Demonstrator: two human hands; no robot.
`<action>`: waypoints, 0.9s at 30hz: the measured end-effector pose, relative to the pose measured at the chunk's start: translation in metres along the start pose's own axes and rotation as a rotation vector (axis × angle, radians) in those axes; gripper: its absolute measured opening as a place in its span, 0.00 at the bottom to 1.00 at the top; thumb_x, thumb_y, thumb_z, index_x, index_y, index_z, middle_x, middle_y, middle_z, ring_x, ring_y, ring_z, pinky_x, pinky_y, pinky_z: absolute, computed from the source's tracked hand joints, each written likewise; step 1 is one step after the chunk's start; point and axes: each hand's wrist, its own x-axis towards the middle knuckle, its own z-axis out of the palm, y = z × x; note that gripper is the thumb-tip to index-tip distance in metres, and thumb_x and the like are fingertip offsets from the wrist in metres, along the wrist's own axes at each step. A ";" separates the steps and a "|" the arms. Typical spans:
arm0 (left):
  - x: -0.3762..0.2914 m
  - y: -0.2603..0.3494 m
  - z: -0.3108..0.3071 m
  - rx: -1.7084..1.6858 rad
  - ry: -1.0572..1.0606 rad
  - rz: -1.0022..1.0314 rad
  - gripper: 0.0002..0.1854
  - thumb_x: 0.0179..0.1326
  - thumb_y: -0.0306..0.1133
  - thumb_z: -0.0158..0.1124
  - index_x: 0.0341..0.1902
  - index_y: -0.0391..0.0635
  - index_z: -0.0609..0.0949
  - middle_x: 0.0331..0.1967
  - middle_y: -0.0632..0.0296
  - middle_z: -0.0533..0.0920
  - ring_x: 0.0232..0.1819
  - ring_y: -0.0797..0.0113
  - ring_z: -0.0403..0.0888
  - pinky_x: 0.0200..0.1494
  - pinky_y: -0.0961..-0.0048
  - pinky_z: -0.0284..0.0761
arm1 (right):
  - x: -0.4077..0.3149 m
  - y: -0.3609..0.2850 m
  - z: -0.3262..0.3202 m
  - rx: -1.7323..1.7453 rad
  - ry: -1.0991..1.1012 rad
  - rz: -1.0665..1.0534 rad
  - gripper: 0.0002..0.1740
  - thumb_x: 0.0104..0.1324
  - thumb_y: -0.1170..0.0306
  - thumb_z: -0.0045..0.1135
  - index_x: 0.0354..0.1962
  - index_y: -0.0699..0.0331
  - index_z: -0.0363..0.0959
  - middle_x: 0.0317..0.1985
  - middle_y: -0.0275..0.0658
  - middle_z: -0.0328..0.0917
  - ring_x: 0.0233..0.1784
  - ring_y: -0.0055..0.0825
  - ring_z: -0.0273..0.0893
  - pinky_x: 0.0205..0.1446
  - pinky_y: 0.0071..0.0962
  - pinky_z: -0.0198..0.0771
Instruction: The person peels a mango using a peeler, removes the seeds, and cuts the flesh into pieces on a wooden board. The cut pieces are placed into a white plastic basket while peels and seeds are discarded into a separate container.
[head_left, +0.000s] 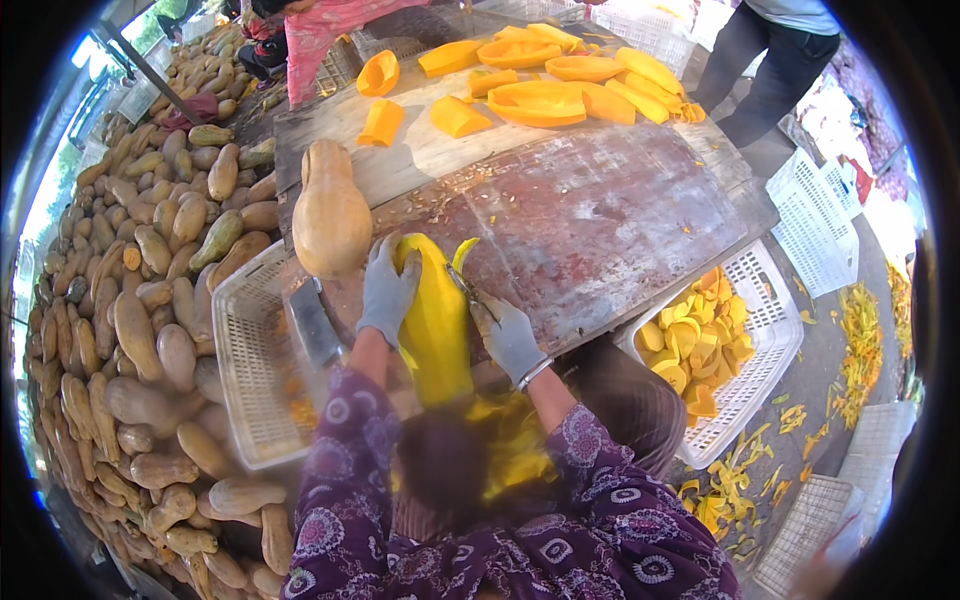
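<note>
A peeled yellow squash (433, 322) lies lengthwise at the near edge of the wooden table (570, 202). My left hand (390, 289), in a grey glove, grips its far left side. In my gloved right hand (506, 334) is a peeler (459, 279), held against the squash's right side. A curled strip of peel (466, 253) rises from the blade. Beyond my left hand stands an unpeeled tan butternut squash (332, 210). A cleaver (315, 322) rests at the table's left edge, its handle partly hidden by my left arm.
Halved and cut orange squash pieces (536, 103) cover the far side. A white crate (765, 330) of cut pieces stands right, another crate (255, 405) left. Whole squashes (142, 330) are heaped at left. Peelings (731, 480) litter the floor. Other people (772, 60) stand beyond the table.
</note>
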 end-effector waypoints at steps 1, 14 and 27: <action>0.001 -0.002 0.000 0.000 0.000 -0.003 0.24 0.57 0.34 0.60 0.57 0.38 0.72 0.57 0.43 0.70 0.57 0.45 0.69 0.61 0.62 0.65 | -0.007 0.001 0.002 0.001 0.023 -0.013 0.16 0.64 0.68 0.50 0.46 0.68 0.74 0.36 0.54 0.76 0.40 0.49 0.74 0.43 0.36 0.69; 0.001 -0.010 0.004 0.008 0.033 -0.012 0.24 0.59 0.36 0.58 0.58 0.39 0.71 0.57 0.43 0.70 0.58 0.45 0.69 0.61 0.62 0.65 | -0.149 -0.012 -0.038 -0.166 -0.350 0.016 0.19 0.63 0.70 0.50 0.51 0.67 0.70 0.35 0.53 0.73 0.37 0.49 0.73 0.41 0.39 0.69; 0.000 -0.003 0.003 0.061 0.049 -0.007 0.22 0.61 0.36 0.56 0.58 0.41 0.71 0.57 0.43 0.70 0.57 0.43 0.69 0.60 0.59 0.66 | 0.032 -0.032 -0.030 -0.175 -0.105 -0.182 0.14 0.62 0.69 0.50 0.42 0.68 0.74 0.32 0.51 0.75 0.37 0.49 0.72 0.41 0.42 0.67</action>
